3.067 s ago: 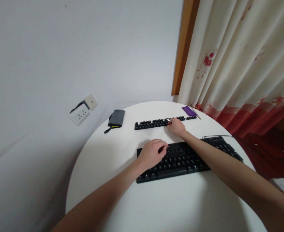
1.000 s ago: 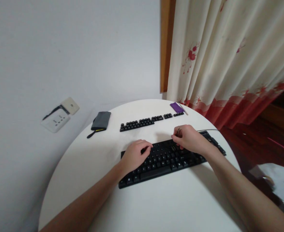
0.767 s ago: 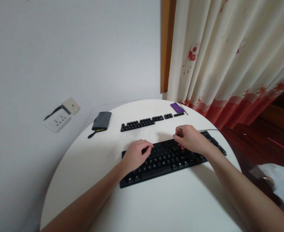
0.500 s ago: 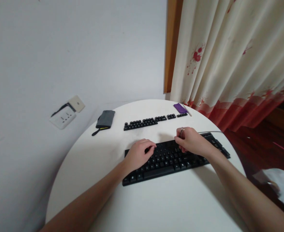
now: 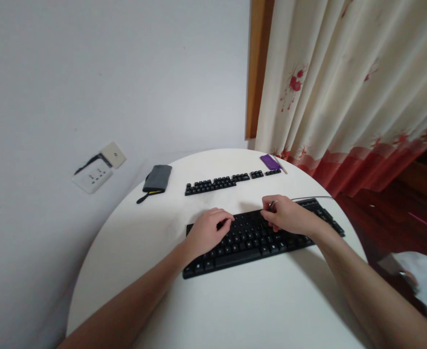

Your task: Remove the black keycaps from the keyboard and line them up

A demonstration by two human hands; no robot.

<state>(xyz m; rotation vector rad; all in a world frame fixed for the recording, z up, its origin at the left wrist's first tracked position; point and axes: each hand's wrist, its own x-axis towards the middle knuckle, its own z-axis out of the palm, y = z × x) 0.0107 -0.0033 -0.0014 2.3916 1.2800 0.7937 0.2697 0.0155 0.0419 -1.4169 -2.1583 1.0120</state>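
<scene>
Left of centre, a grey pouch (image 5: 157,178) lies on the round white table (image 5: 235,310), and to its right a row of loose keycaps (image 5: 216,183). At mid-frame the left hand (image 5: 208,232) rests loosely curled on the black keyboard (image 5: 249,242), gripping nothing. Further right, the right hand (image 5: 289,215) pinches a small metal tool (image 5: 272,204) (too tiny to identify) over the keyboard's upper keys

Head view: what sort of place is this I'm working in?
Most likely a room in a home: a flowered curtain hangs by a wooden frame, a round white table stands by a plain wall with a socket plate, and a black keyboard lies on it.
</scene>
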